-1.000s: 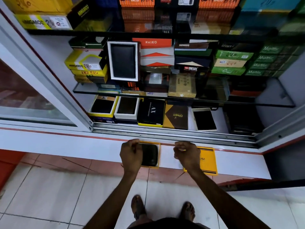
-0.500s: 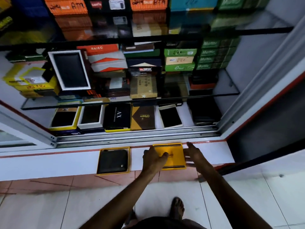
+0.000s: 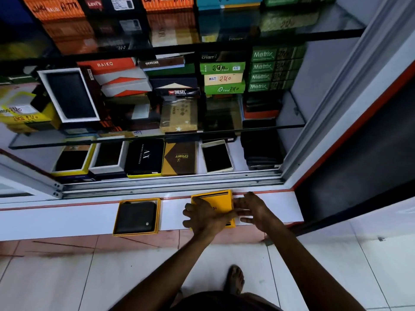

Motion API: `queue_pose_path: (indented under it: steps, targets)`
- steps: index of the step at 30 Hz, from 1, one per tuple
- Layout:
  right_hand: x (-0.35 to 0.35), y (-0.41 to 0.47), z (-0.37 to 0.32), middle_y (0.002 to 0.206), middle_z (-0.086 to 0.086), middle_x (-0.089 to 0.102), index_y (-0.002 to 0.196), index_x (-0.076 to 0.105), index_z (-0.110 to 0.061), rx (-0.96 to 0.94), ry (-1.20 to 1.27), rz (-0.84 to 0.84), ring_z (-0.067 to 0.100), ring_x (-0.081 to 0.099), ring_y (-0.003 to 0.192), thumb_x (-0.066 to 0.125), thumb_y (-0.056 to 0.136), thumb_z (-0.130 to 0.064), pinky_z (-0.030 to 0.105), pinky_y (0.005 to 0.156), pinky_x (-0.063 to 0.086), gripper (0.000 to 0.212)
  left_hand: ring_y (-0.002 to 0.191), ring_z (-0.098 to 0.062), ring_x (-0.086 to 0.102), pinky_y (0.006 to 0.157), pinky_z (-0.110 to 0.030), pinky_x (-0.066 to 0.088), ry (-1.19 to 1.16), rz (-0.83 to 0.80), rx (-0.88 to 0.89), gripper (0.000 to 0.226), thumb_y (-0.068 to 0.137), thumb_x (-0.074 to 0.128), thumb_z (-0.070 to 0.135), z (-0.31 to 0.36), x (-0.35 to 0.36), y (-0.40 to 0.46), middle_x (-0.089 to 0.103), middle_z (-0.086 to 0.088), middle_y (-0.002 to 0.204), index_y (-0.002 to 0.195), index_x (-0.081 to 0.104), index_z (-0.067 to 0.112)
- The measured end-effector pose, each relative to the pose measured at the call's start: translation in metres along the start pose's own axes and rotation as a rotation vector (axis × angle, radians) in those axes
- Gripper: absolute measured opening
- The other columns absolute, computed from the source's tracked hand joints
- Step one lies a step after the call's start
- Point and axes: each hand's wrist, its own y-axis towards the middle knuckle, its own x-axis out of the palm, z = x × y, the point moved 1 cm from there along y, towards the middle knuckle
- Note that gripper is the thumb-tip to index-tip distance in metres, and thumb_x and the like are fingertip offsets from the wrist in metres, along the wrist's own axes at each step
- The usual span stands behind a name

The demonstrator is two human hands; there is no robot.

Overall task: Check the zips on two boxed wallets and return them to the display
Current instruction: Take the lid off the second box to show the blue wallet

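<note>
An open yellow box (image 3: 116, 221) with a black zip wallet (image 3: 137, 216) lying in it rests on the white ledge (image 3: 67, 221) in front of the display cabinet. To its right lies a closed yellow box (image 3: 213, 198) with black stripes. My left hand (image 3: 204, 217) is spread over its top and near edge. My right hand (image 3: 253, 209) presses its fingers against the box's right side. Both hands hold this box on the ledge, and what is inside it is hidden.
Behind the ledge runs a metal sliding track (image 3: 170, 184), with the cabinet open. Several boxed wallets stand on its bottom shelf under a glass shelf (image 3: 157, 136). More stacked boxes fill the upper shelves. A bare foot (image 3: 234, 279) stands on the tiled floor.
My hands left the open box with the black wallet and moved right to the closed yellow box. They now close on it from both sides. My view swung right as well.
</note>
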Motion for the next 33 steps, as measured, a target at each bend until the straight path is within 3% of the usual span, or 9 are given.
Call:
queue_pose_path:
  steps: [4,8,13,17,21,24,27,30,33]
  targets:
    - [-0.004,0.004,0.005,0.106,0.016,0.069,0.11,0.068,-0.007,-0.052,-0.136,0.036,0.028,0.064,0.09,0.047,0.096,-0.027,0.033,0.076,0.053,0.032,0.117,-0.03,0.053,0.093,-0.04,0.045,-0.247,-0.12,-0.004,0.103,0.037,0.073,0.078,-0.013,-0.011,0.011,0.057,-0.006,0.124,0.121,0.051,0.022]
    - [0.0,0.008,0.011,0.09,0.015,0.076,0.09,0.075,-0.011,-0.246,-0.351,0.212,0.029,0.074,0.081,0.073,0.081,-0.015,0.04,0.084,0.061,0.01,0.088,-0.021,0.066,0.082,-0.045,0.056,-0.75,-0.244,0.056,0.041,0.061,0.071,0.052,-0.045,-0.039,0.018,0.072,-0.003,0.095,0.091,0.069,0.025]
    - [-0.001,-0.001,0.009,0.079,0.016,0.074,0.089,0.076,0.003,-0.348,-0.411,0.32,0.022,0.07,0.059,0.075,0.078,0.0,0.03,0.066,0.062,0.012,0.103,-0.036,0.059,0.08,-0.051,0.05,-1.118,0.077,-0.056,0.019,0.076,0.061,0.034,-0.1,-0.062,0.032,0.065,-0.011,0.099,0.087,0.064,0.019]
    - [-0.005,-0.008,0.011,0.074,0.011,0.074,0.085,0.077,0.002,-0.378,-0.446,0.35,0.0,0.066,0.045,0.078,0.076,-0.004,0.011,0.054,0.056,0.011,0.104,-0.03,0.06,0.098,-0.056,0.047,-1.008,0.172,-0.08,0.013,0.091,0.059,0.013,-0.123,-0.062,0.037,0.07,0.004,0.091,0.091,0.068,0.022]
    - [0.017,-0.017,0.009,0.075,0.014,0.074,0.086,0.077,0.003,-0.347,-0.384,0.328,0.001,0.065,0.041,0.076,0.077,0.001,0.01,0.045,0.052,0.009,0.107,-0.031,0.063,0.095,-0.043,0.05,-0.853,0.114,-0.054,0.018,0.09,0.058,0.006,-0.113,-0.048,0.038,0.069,-0.014,0.106,0.104,0.069,0.009]
    - [0.035,-0.021,0.006,0.083,0.023,0.076,0.087,0.077,0.004,-0.336,-0.333,0.334,0.023,0.072,0.054,0.076,0.076,0.003,0.029,0.056,0.062,0.011,0.096,-0.034,0.067,0.088,-0.048,0.056,-0.745,0.014,-0.039,0.017,0.089,0.057,0.009,-0.098,-0.038,0.039,0.072,-0.014,0.098,0.096,0.072,0.009]
    - [0.049,-0.023,0.002,0.08,0.024,0.076,0.074,0.075,-0.005,-0.36,-0.299,0.38,0.038,0.074,0.065,0.08,0.073,0.001,0.047,0.068,0.064,0.008,0.082,-0.032,0.066,0.08,-0.047,0.059,-0.657,-0.157,-0.039,0.022,0.086,0.051,0.018,-0.091,-0.036,0.039,0.067,-0.006,0.076,0.071,0.067,0.017]
    - [0.062,-0.025,0.003,0.074,0.012,0.077,0.068,0.073,-0.013,-0.452,-0.463,0.469,0.026,0.073,0.063,0.082,0.07,-0.004,0.04,0.069,0.063,0.014,0.071,-0.031,0.052,0.071,-0.037,0.043,-0.569,-0.16,-0.017,0.037,0.089,0.048,0.018,-0.09,-0.038,0.043,0.05,-0.004,0.057,0.052,0.05,0.016]
    - [0.07,-0.023,0.009,0.08,0.005,0.078,0.073,0.077,-0.012,-0.493,-0.562,0.49,0.016,0.07,0.071,0.076,0.077,-0.005,0.029,0.078,0.059,0.009,0.068,-0.029,0.051,0.071,-0.039,0.045,-0.535,-0.197,0.009,0.035,0.088,0.048,0.022,-0.092,-0.045,0.047,0.048,-0.005,0.055,0.055,0.049,0.011]
